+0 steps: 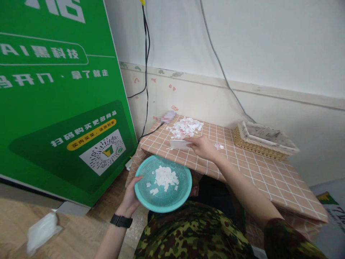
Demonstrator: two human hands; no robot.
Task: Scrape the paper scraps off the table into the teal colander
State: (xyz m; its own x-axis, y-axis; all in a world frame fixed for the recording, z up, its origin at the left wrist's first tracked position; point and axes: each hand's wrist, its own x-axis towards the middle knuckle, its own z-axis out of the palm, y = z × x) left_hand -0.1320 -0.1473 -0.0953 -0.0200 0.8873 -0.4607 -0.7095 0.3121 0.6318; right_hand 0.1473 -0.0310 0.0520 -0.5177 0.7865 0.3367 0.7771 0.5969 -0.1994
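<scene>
A loose pile of white and pinkish scraps (187, 127) lies on the checked tablecloth (258, 176), near the table's left end. A white card (178, 144) stands just in front of the pile, on the side toward the person. The right hand (202, 146) grasps the card's right end between thumb and fingers. Just below the table's front edge is a teal plastic basket (163, 208), tilted toward the person, with more white pieces (165, 177) gathered in it. The left hand (132, 196) grips its left rim, thumb over the edge; a black watch (121, 221) circles that wrist. Right of the pile lies a small clear wrapper (218, 146), and farther right a wicker basket (256, 149) with a cloth lining sits by the wall (269, 46). A green cabinet (67, 108) stands at left, and a white plastic bag (43, 230) lies on the wooden floor (105, 210).
</scene>
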